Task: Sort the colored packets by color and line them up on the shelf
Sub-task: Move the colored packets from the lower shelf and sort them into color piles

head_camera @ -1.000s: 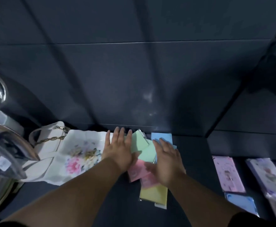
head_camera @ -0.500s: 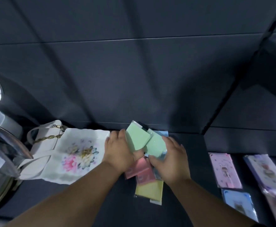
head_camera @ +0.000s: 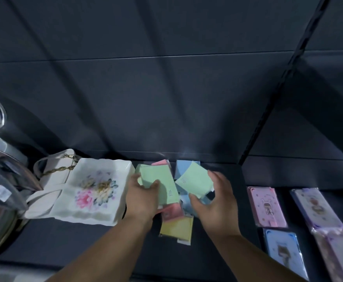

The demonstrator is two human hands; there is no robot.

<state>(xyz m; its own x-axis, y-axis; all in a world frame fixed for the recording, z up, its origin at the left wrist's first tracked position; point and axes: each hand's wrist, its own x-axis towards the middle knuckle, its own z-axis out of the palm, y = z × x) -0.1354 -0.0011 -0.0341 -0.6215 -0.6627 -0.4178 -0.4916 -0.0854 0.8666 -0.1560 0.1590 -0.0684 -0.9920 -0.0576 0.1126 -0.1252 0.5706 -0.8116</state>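
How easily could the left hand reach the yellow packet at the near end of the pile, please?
Probably yes, but not right away. The yellow packet lies uncovered on the shelf, just right of the left hand's wrist. The left hand is holding a green packet, so it would need to put that down first.

A single head-worn view looks forward and steeply down onto the dark shelf point(head_camera: 89, 239) from close above (wide-angle, edges bowed). The shelf's back wall fills the upper frame; both forearms enter from below.
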